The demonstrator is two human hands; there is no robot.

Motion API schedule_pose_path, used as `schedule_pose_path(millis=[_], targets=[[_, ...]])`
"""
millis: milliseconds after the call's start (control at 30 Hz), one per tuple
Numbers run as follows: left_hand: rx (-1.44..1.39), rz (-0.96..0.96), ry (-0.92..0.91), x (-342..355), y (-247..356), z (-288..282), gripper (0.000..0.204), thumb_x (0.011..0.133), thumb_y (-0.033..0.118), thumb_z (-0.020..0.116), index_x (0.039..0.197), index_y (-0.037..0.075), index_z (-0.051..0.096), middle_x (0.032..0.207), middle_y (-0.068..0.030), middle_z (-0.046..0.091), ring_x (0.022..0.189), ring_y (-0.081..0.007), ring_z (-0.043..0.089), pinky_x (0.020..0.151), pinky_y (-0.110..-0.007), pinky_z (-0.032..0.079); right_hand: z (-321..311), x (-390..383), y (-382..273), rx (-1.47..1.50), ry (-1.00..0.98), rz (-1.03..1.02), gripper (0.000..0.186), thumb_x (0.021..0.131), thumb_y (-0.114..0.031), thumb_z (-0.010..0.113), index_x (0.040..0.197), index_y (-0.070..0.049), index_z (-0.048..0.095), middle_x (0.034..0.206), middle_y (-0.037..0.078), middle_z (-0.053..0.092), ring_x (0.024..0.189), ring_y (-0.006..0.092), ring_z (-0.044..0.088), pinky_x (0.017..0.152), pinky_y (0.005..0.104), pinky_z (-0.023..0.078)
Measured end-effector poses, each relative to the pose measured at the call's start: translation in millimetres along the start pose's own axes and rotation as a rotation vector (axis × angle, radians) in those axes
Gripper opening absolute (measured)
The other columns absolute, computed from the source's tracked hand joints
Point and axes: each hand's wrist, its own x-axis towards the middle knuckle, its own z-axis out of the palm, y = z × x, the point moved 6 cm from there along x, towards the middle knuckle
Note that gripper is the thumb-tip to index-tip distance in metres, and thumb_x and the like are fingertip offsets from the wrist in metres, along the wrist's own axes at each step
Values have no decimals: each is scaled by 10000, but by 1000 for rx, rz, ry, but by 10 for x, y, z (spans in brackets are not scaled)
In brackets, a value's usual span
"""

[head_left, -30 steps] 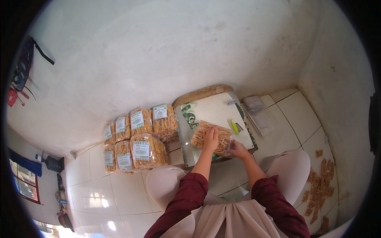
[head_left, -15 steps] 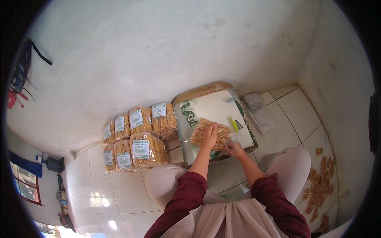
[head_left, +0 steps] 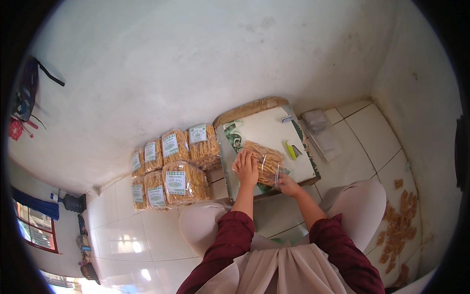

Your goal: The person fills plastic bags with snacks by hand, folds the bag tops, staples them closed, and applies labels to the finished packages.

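A clear plastic bag of golden stick snacks (head_left: pixel 267 160) lies tilted on a low white-topped board (head_left: pixel 259 128) in front of me. My left hand (head_left: pixel 246 170) wraps round the bag's left end, fingers together against the plastic. At the bag's lower right end, my right hand (head_left: pixel 287 185) pinches the loose plastic, its fingertips partly hidden. Just right of the bag, a lime-green stapler (head_left: pixel 291 150) rests on the board. A small blue-and-white box (head_left: pixel 286 119) sits near the board's far right corner.
Several labelled bags of the same snack (head_left: pixel 182 182) stand in two rows left of the board. Flat clear plastic bags (head_left: pixel 322 137) lie on the tiles to its right. Small brown packets (head_left: pixel 399 223) are scattered at far right. A wall (head_left: pixel 196 63) rises behind.
My left hand has slid from the top of the bag to its left end. The bag has turned, its right end dipping toward me. My right hand still grips the plastic there.
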Motion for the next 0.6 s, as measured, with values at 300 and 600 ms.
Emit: schedule_pose_path(millis=[300, 600], targets=[[-49, -32, -48, 48, -25, 78, 369, 962, 343, 321, 1259, 178, 466, 1444, -18, 285, 1359, -251, 168, 1092, -471, 64, 16, -11, -93, -253, 181, -232, 303, 749, 90, 426, 967, 42, 631, 1050, 118, 627, 957, 174, 594, 868, 270, 430], [-1073, -274, -59, 251, -284, 156, 494, 973, 390, 286, 1215, 20, 505, 1275, -142, 494, 1225, -252, 412, 1022, -330, 291, -36, 46, 40, -15, 475, 5, 202, 795, -134, 653, 952, -8, 651, 844, 70, 660, 772, 121, 596, 709, 272, 467]])
